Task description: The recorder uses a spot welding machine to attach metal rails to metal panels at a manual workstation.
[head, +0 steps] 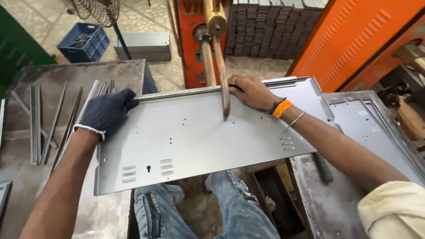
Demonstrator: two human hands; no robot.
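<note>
A large grey sheet-metal panel (pixel 199 137) with small holes and louvre slots lies across my lap, between two worktables. My left hand (pixel 106 111), in a dark knitted glove, grips the panel's far left corner. My bare right hand (pixel 252 90) presses on the far edge, holding a thin metal strip (pixel 177 94) along that edge. The copper-coloured arm of a spot welder (pixel 222 75) comes down onto the panel just left of my right hand.
Several metal strips (pixel 42 124) lie on the left worktable (pixel 26 186). More punched panels (pixel 376 128) are stacked on the right table. An orange machine housing (pixel 354 40), stacked metal parts (pixel 270 26) and a blue crate (pixel 84 42) stand behind.
</note>
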